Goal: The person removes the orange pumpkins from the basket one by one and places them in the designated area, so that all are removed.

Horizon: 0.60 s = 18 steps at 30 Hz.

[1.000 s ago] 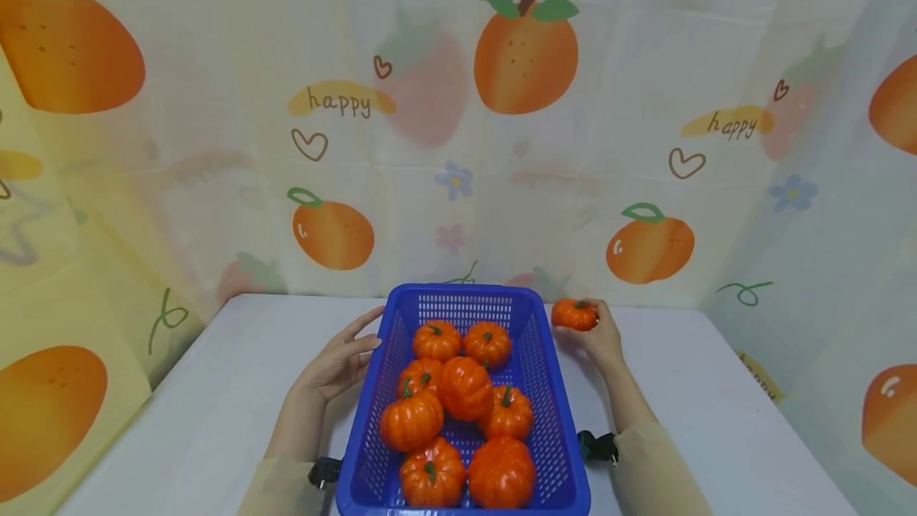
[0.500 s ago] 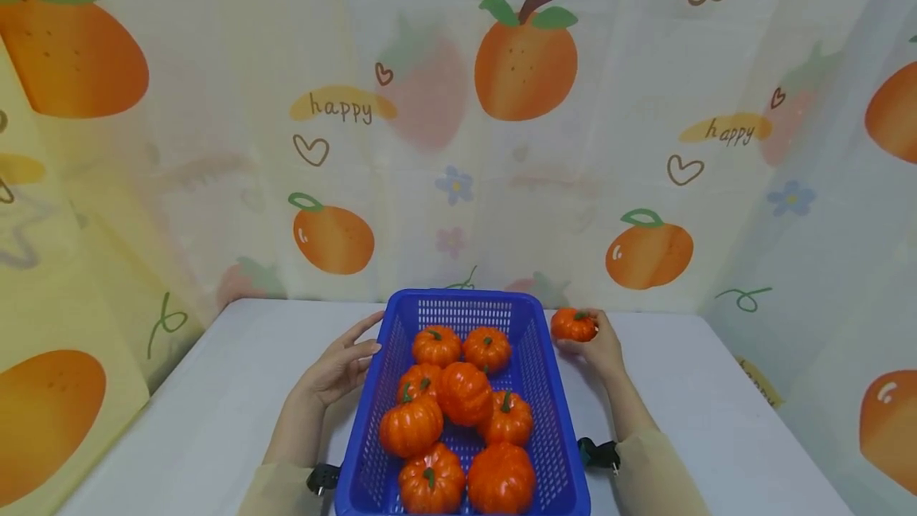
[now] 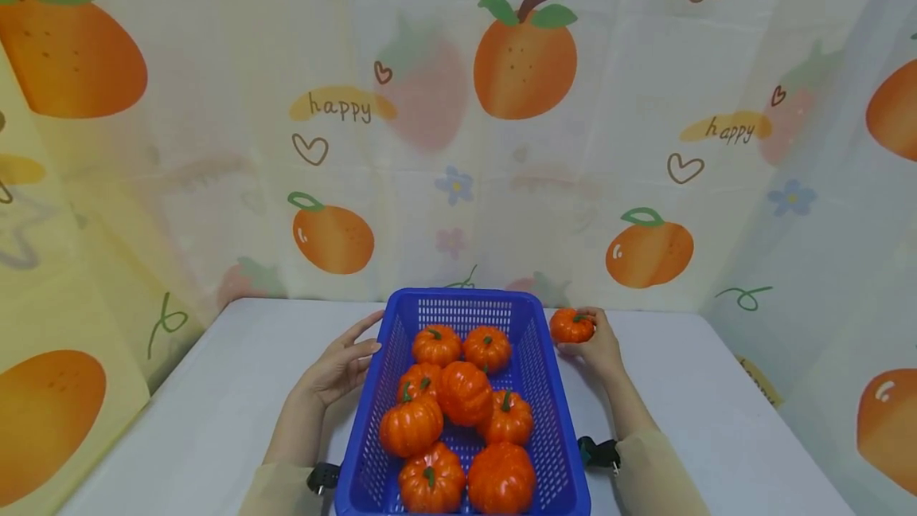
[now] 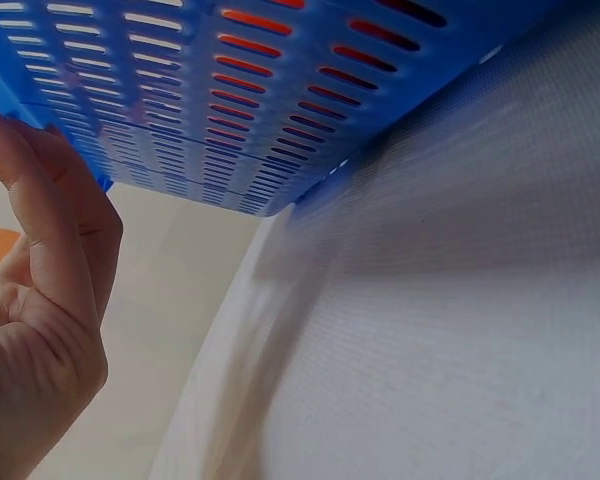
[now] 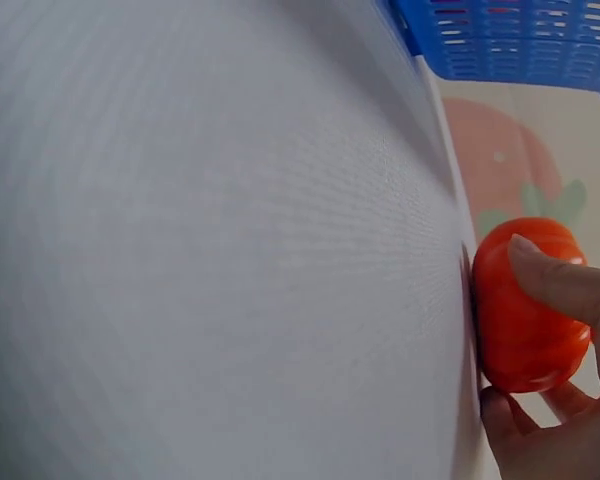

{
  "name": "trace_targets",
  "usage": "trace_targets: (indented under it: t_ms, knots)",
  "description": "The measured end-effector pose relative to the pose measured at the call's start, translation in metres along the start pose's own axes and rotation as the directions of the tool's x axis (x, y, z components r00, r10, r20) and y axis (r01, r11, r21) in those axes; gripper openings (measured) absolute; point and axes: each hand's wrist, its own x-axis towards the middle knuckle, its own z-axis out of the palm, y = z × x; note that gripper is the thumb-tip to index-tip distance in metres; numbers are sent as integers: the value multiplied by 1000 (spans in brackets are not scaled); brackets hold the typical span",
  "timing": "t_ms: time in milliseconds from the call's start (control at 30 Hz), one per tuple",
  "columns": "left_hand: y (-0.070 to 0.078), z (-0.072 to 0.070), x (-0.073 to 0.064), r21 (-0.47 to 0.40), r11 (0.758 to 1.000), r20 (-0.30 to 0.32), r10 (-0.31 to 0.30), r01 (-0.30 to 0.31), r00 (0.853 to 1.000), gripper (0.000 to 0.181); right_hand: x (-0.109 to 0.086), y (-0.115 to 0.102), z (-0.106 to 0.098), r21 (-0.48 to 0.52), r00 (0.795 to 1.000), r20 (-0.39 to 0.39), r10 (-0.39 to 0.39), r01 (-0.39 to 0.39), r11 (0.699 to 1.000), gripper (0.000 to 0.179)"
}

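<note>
A small orange toy pumpkin (image 3: 571, 326) with a green stem is in my right hand (image 3: 603, 350), right of the blue plastic basket (image 3: 558, 412) near its far corner. The right wrist view shows my thumb (image 5: 558, 281) on one side of the pumpkin (image 5: 525, 340) and fingertips on the other, its side right at the white tabletop. My left hand (image 3: 337, 369) is at the basket's left wall, fingers extended and fingertips at the rim. In the left wrist view, that hand (image 4: 50, 260) is beside the slotted basket wall (image 4: 210, 110). The basket holds several orange pumpkins (image 3: 464, 393).
The basket stands on a white table (image 3: 208, 396). Behind it hangs a pale curtain (image 3: 458, 173) printed with oranges and strawberries. Black wrist devices sit at both sleeves, the left one (image 3: 324, 478) and the right one (image 3: 600, 454) close to the basket's sides.
Since a second ago my right hand has lowered the pumpkin slightly toward the table, and it has shifted a touch left. My left hand and the basket stay in place; the head view tilted a little.
</note>
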Motion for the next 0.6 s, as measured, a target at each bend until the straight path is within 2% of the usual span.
trace_targets:
  t_ms: [200,600]
  knots:
    - [0,0,0,2,1000,3,-2,2,1000,67,-2,-2,-2,14,1000,27,6,-6,1000,88]
    - [0,-1,0,-14,1000,10,-11,11,1000,67,-3,-4,-10,115,998,57,30,-37,993,82]
